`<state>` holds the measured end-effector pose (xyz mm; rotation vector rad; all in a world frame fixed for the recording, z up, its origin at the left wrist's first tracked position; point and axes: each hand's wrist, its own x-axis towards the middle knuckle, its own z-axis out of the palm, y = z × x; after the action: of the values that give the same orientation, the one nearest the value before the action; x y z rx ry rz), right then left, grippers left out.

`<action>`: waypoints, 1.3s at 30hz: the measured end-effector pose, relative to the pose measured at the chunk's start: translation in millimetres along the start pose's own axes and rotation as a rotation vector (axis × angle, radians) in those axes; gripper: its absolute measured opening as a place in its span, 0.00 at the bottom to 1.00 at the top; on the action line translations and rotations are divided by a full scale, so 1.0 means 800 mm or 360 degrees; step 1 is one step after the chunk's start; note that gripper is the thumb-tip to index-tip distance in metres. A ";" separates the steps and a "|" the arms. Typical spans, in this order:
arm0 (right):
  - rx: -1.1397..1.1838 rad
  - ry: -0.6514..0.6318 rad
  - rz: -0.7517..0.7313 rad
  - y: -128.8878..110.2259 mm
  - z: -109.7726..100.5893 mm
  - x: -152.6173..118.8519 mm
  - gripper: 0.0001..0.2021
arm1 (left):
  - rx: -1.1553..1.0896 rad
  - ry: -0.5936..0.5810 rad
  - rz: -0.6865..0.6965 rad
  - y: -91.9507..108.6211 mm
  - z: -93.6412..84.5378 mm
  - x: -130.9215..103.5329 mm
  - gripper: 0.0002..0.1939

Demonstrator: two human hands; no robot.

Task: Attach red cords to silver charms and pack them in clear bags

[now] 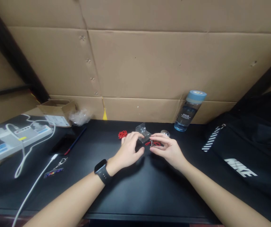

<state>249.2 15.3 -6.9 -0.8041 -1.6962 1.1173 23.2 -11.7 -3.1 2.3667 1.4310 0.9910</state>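
1. The desk (pixel 126 195) carries the packet (pixel 143 131), which lies beyond the hands, probably kept there for easy reach.
2. The bag (pixel 255 148) sits well right of the packet, likely put aside to give the arms room.
3. The power strip (pixel 38 134) is far left of the packet, perhaps so its cables stay off the working spot.
4. The bottle (pixel 186 113) stands behind and right of the packet, near the cardboard, seemingly out of the elbows' way.
5. The left hand (pixel 128 151) is just in front and left of the packet, thumb and fingers wide apart, perhaps steadying nothing.
6. The right hand (pixel 168 149) is just right of the packet, fingers narrow around the red cord (pixel 157 143); I cannot tell whether they grip it.
7. The red bundle (pixel 122 134) lies left of the packet, seemingly handy to the left hand.
8. The cord, smallest, is just in front and right of the packet.
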 end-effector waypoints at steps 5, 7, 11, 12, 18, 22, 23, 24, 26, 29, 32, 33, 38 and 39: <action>-0.0269 0.0069 -0.0061 -0.007 -0.015 0.002 0.17 | 0.0311 -0.0314 0.0112 -0.027 0.004 0.001 0.23; -0.0374 0.0131 -0.0088 -0.007 -0.018 0.004 0.16 | 0.0381 -0.0396 0.0131 -0.032 0.007 0.003 0.22; -0.0631 0.0183 -0.0141 -0.007 -0.021 0.006 0.16 | 0.0485 -0.0444 0.0137 -0.032 0.009 0.003 0.23; -0.0707 0.0182 -0.0162 -0.008 -0.022 0.006 0.16 | 0.0507 -0.0441 0.0146 -0.030 0.008 0.002 0.23; -0.1041 0.0067 -0.0257 -0.018 -0.024 0.007 0.21 | 0.0606 -0.0403 0.0316 -0.001 0.004 -0.007 0.21; -0.1196 -0.0064 -0.0231 -0.013 -0.027 0.008 0.17 | 0.0636 -0.0403 0.0379 0.019 0.003 -0.013 0.22; -0.1230 -0.0091 -0.0220 -0.012 -0.028 0.008 0.17 | 0.0630 -0.0409 0.0388 0.022 0.003 -0.015 0.23; -0.1263 -0.0115 -0.0207 -0.010 -0.029 0.008 0.16 | 0.0618 -0.0417 0.0395 0.024 0.003 -0.016 0.24; -0.1320 -0.0144 -0.0178 -0.007 -0.031 0.007 0.16 | 0.0588 -0.0432 0.0400 0.028 0.002 -0.019 0.25; -0.1378 -0.0165 -0.0111 -0.006 -0.032 0.007 0.13 | 0.0542 -0.0455 0.0392 0.032 -0.001 -0.020 0.23; -0.1409 -0.0190 -0.0046 -0.007 -0.032 0.005 0.13 | 0.0495 -0.0453 0.0380 0.034 -0.004 -0.019 0.20; -0.1414 -0.0204 -0.0028 -0.007 -0.031 0.005 0.13 | 0.0479 -0.0448 0.0375 0.035 -0.004 -0.019 0.19; -0.1397 -0.0306 -0.0014 -0.011 -0.027 0.001 0.14 | 0.0490 -0.0317 0.0474 0.038 -0.004 -0.017 0.13; -0.1386 -0.0335 -0.0030 -0.012 -0.025 0.001 0.13 | 0.0517 -0.0256 0.0518 0.039 -0.004 -0.017 0.14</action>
<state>267.6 18.7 5.1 -1.2113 -2.3953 0.4111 39.1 -39.1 8.3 2.9092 1.2523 0.6481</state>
